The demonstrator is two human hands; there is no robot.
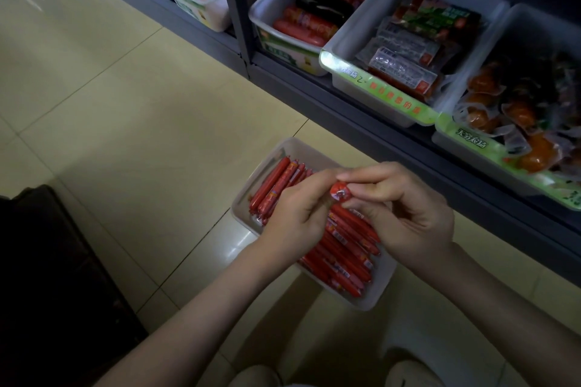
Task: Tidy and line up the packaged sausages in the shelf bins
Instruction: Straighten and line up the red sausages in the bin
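A floor of pale cream glossy square tiles (125, 104) with thin dark grout lines fills the left and centre of the frame, streaked with bright reflections at the upper left and dimmer towards the bottom. A dark grey metal shelf unit (408, 148) runs diagonally from the top centre to the right edge, with a slanted grey upright post (232, 3) near the top. A black, blurred bulky object (47, 276) sits at the lower left.

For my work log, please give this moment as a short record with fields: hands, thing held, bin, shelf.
thing held: one sausage, red, seen end-on
left hand: pinches the sausage
right hand: pinches the same sausage
bin: white, on the floor, under the hands
bin contents: red sausages, mostly side by side
shelf bins: hold other packaged sausages
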